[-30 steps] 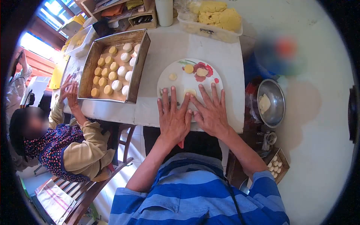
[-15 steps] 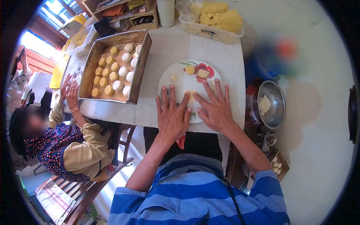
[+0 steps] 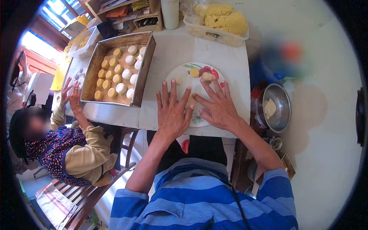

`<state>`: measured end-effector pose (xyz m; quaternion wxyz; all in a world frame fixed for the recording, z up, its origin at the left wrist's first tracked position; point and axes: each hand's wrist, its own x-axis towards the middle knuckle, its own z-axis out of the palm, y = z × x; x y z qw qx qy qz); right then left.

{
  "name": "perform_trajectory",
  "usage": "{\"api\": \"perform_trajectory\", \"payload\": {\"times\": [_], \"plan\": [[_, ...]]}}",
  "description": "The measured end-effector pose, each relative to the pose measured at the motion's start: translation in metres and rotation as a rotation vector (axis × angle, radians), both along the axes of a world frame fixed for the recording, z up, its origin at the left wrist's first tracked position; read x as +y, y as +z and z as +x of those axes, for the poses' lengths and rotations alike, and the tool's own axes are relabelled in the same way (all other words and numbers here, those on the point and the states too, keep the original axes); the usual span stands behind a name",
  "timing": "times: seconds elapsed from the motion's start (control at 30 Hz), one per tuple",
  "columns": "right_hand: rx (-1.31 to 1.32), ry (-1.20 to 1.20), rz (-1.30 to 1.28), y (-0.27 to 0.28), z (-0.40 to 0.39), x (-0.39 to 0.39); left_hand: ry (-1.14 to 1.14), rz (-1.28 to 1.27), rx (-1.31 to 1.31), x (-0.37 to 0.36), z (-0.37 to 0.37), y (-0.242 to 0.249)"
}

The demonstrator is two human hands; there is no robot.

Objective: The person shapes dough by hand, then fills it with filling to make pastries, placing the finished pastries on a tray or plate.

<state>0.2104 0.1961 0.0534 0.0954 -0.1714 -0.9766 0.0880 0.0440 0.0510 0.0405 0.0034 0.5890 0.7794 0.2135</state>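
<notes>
Both of my hands are palm down over a white floral plate (image 3: 175, 71), fingers spread. My left hand (image 3: 171, 115) covers the plate's left part. My right hand (image 3: 219, 111) reaches in from the right. A flat, pale yellow dough disc (image 3: 193, 100) lies between the two index fingers, partly hidden by them. Just beyond the fingertips are a small pale dough piece (image 3: 178, 81), a round yellow ball (image 3: 194, 73) and a cream-coloured dough lump (image 3: 207, 76). The lump sits close to the right hand's middle fingertips.
A metal baking tray (image 3: 148, 57) with rows of yellow and white dough rounds stands to the left. Behind the plate is a plastic container (image 3: 230, 38) of yellow dough (image 3: 228, 22). A steel bowl (image 3: 281, 119) holds dough at right. Another person's hands (image 3: 73, 96) are beside the tray.
Both hands have shifted slightly up the plate, the right one also a little leftward. The fingers stay spread, and the dough pieces lie much as before.
</notes>
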Motion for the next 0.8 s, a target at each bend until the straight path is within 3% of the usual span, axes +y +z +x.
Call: {"api": "perform_trajectory", "payload": {"times": [0.5, 0.8], "plan": [[-0.014, -0.001, -0.011, 0.005, 0.009, 0.008, -0.117, -0.074, 0.036, -0.007, 0.002, -0.004], [0.038, 0.017, -0.062, 0.002, 0.018, -0.02, -0.072, -0.079, -0.031, -0.025, 0.01, 0.007]]}}
